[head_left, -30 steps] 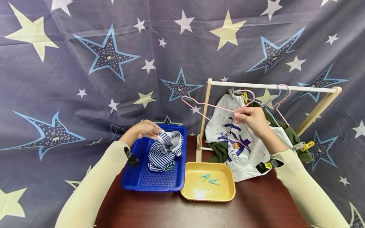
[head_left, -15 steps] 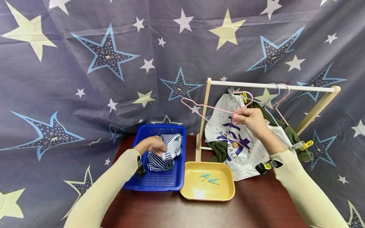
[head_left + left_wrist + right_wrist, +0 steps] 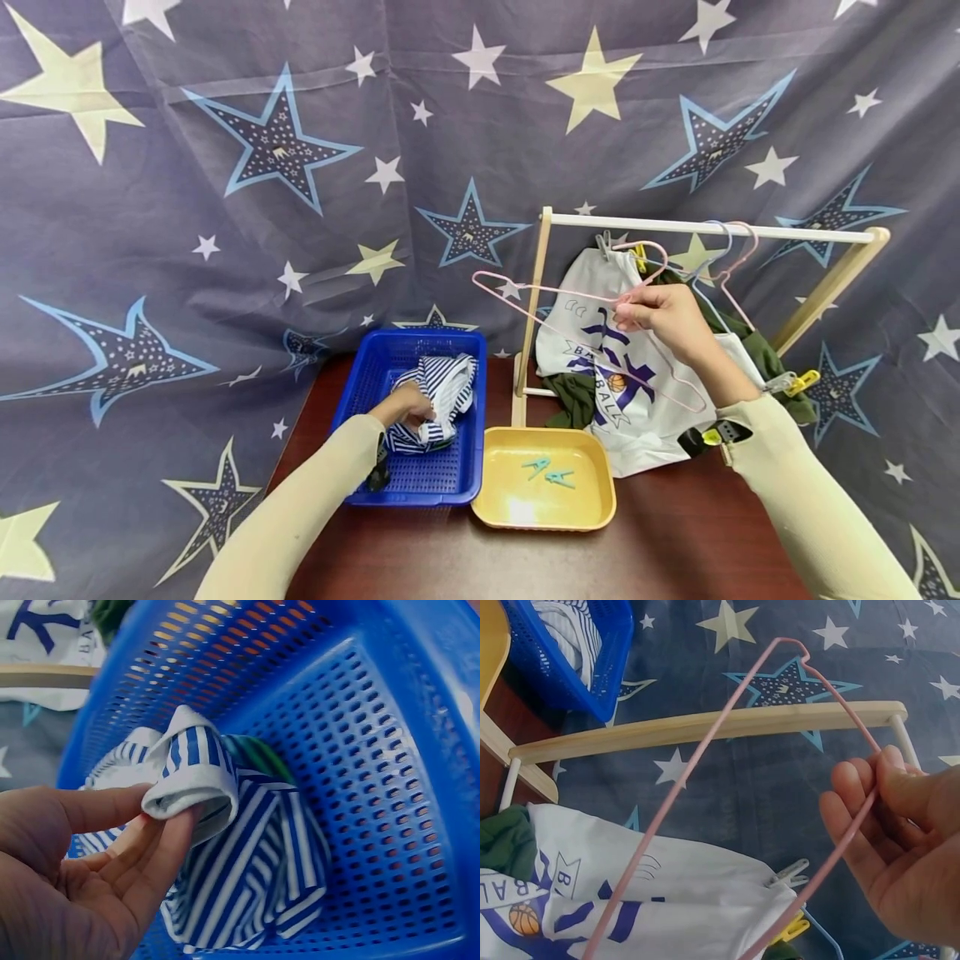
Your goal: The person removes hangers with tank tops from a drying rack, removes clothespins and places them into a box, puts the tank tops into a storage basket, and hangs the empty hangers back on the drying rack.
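In the head view a blue-and-white striped garment [image 3: 455, 377] lies bunched in a blue perforated basket [image 3: 408, 498]. My left hand [image 3: 408, 405] reaches into the basket and pinches the garment's white-banded edge. In the left wrist view the thumb is on the outside of that band and fingers reach into its opening. My right hand [image 3: 658, 315] pinches a bare pink hanger [image 3: 570, 292] between thumb and fingers, below its hook. The hanger is held up in front of the rack, its long arm pointing left, as the right wrist view [image 3: 652, 825] also shows.
A wooden rack with a white rail [image 3: 637, 222] stands at right, bearing a white printed shirt [image 3: 592, 333], dark green clothing [image 3: 577, 400], and blue and pink hangers. Grey and yellow pegs [image 3: 804, 382] clip the clothes. A yellow tray [image 3: 543, 525] holds two teal pegs [image 3: 559, 478].
My left hand has gone lower and deeper into the basket, drawing the garment's edge down with it. The right hand stays nearly still; the hanger's left end has dipped slightly.
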Action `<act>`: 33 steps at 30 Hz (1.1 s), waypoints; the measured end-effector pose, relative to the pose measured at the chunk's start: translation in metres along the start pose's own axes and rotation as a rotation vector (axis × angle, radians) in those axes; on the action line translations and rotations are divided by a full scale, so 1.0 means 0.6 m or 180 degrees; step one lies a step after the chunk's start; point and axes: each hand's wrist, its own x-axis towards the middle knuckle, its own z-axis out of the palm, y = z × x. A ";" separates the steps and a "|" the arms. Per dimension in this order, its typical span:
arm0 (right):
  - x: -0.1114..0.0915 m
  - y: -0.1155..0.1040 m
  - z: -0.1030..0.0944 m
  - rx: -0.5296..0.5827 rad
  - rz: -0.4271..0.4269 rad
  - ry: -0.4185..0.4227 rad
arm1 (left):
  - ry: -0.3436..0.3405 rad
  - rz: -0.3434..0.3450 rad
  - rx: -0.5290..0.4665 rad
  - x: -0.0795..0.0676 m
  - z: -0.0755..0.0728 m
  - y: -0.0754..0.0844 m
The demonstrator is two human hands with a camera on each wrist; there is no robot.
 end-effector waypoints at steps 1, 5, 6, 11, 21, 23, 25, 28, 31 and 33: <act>-0.001 0.000 -0.003 -0.0028 0.0002 -0.0024 | 0.0112 -0.0015 0.0035 -0.030 -0.001 0.013; -0.004 -0.002 -0.013 -0.0058 0.0048 -0.0110 | 0.0419 0.0095 0.0132 -0.137 -0.005 0.056; -0.004 -0.004 -0.014 -0.0046 0.0059 -0.0123 | 0.0465 0.0137 0.0199 -0.139 -0.003 0.053; -0.008 -0.008 -0.020 -0.0003 0.0093 -0.0174 | 0.0646 0.0127 0.0352 -0.104 0.014 0.029; -0.013 -0.007 -0.023 0.0069 0.0161 -0.0152 | 0.0587 -0.0018 0.0093 -0.093 0.034 0.027; -0.014 -0.006 -0.023 0.0080 0.0144 -0.0130 | 0.0576 -0.0045 0.0076 -0.095 0.034 0.029; -0.013 -0.005 -0.023 0.0082 0.0117 -0.0118 | 0.0571 -0.0070 0.0104 -0.097 0.033 0.031; -0.013 -0.003 -0.023 0.0085 0.0077 -0.0126 | 0.0539 -0.0151 0.0129 -0.090 0.033 0.032; -0.013 -0.003 -0.022 0.0088 0.0069 -0.0135 | 0.0463 -0.0126 0.0197 -0.051 0.037 0.013; -0.012 -0.004 -0.022 0.0085 0.0070 -0.0138 | 0.0379 -0.0119 0.0219 0.014 0.046 -0.022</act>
